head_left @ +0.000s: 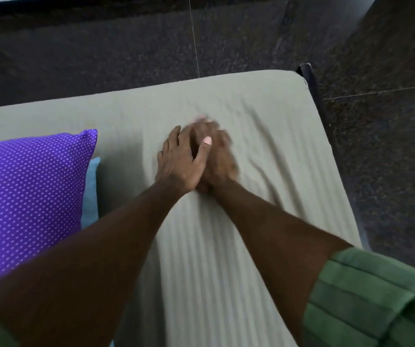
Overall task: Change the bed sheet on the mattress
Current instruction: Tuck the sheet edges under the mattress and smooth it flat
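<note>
The grey-green sheet is spread over the mattress and appears tucked at the far corner at about one o'clock, beside the dark bed frame post. Both hands are laid flat on the sheet near the middle, palms down, fingers extended, nothing gripped; the left hand partly overlaps the right hand, which is blurred. Creases are seen fanning from the hands toward two and three o'clock, their long axes running out to the right-hand edge. The right hand lies nearer these creases, so a smoothing stroke toward three o'clock is judged likely. A purple dotted pillow rests at nine o'clock, well clear of that path, with a blue item beneath it
</note>
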Demonstrator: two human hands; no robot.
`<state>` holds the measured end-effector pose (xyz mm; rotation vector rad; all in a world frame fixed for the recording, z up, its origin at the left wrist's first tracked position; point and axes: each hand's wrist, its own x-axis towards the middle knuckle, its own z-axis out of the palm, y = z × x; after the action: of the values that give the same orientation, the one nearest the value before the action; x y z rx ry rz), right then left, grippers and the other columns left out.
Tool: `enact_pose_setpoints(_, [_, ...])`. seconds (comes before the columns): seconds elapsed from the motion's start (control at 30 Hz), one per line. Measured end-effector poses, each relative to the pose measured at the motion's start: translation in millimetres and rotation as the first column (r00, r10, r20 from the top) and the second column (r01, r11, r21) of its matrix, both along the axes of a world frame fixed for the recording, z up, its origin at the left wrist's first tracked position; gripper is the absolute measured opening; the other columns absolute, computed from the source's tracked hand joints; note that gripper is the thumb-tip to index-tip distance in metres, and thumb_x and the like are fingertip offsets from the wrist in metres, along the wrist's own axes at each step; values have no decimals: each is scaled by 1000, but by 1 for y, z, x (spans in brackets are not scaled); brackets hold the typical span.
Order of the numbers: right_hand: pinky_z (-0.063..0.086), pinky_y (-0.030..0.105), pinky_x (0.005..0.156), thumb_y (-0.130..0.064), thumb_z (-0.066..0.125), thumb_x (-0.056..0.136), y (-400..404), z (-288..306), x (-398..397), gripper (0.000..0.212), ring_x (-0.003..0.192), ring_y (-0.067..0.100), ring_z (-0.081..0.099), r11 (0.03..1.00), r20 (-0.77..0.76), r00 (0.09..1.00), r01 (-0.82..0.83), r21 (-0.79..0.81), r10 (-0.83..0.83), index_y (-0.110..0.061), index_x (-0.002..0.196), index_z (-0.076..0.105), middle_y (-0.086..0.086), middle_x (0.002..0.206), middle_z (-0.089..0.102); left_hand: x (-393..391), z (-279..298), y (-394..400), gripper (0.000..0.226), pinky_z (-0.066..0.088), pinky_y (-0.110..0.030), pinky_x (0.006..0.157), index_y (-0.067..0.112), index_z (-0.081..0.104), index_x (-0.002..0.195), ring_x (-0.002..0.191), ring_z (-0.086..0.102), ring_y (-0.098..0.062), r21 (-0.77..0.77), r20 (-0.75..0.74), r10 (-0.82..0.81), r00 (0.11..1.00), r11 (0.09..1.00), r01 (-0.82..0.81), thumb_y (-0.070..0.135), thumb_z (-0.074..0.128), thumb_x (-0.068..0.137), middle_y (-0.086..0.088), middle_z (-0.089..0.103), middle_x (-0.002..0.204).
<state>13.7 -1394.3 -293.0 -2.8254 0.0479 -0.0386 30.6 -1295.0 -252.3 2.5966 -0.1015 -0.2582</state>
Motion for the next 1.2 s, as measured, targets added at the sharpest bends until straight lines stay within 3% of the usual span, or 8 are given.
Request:
enact_pose_setpoints(0.07, [42,22,111,-60,9,104,10,5,11,77,132,0,49,949,-35,951,-302,95,306,-9,159,27,16,165,31,7,-4,-6,66,22,-51,122,27,33,156,152,25,-28,11,-15,52,999,999,-52,65,32,102,-2,25,166])
enact_pose_setpoints(0.13, [16,42,128,-52,19,106,1,1,20,69,157,18,15,840,-84,858,-514,-173,507,-16,165,10,10,172,9,12,-10,-8,66,22,-51,121,26,34,154,152,25,-29,56,-18,75,997,996,-74,64,32,101,-3,27,165])
enact_pose_setpoints(0.2, [10,49,128,-53,31,102,-31,-16,38,75,160,25,4,872,-20,890,-450,-192,455,-21,165,9,4,173,6,15,-14,-11,67,22,-51,122,25,30,157,152,24,-29,74,-30,43,999,996,-41,64,34,102,-4,25,167])
enact_pose_setpoints(0.47, [16,52,126,-49,20,106,-163,-13,76,66,156,31,18,958,63,995,93,-273,-78,-16,163,19,8,171,17,37,-7,-32,63,33,-52,118,21,38,154,147,32,-34,94,-48,-189,981,977,192,57,42,103,-5,31,164])
enact_pose_setpoints(0.63, [39,50,98,-51,43,99,-186,-1,65,49,119,34,49,705,200,704,704,-79,-681,-11,124,56,14,128,55,41,0,-55,62,35,-50,118,19,36,155,147,35,-32,102,-56,-245,968,963,250,52,46,103,-5,31,164])
enact_pose_setpoints(0.87, [42,43,98,-38,56,102,-211,-2,69,29,121,29,53,729,145,717,682,56,-682,-14,118,61,8,125,62,35,-4,-84,61,38,-50,116,16,40,152,143,39,-33,97,-21,-288,958,953,288,50,50,102,-8,35,161])
enact_pose_setpoints(1.07, [44,47,102,-39,61,101,-242,1,90,34,127,29,54,714,66,712,700,12,-699,-15,124,65,7,129,65,24,-11,-99,62,35,-50,118,19,41,152,147,35,-31,123,-12,-359,933,926,358,53,48,101,-7,30,164])
enact_pose_setpoints(1.2, [39,47,101,-37,53,103,-231,7,69,31,125,30,51,810,123,819,573,-120,-561,-18,127,58,7,131,60,0,-15,-90,58,36,-50,116,20,41,152,147,34,-30,149,-20,-359,933,922,358,50,46,103,-6,26,166])
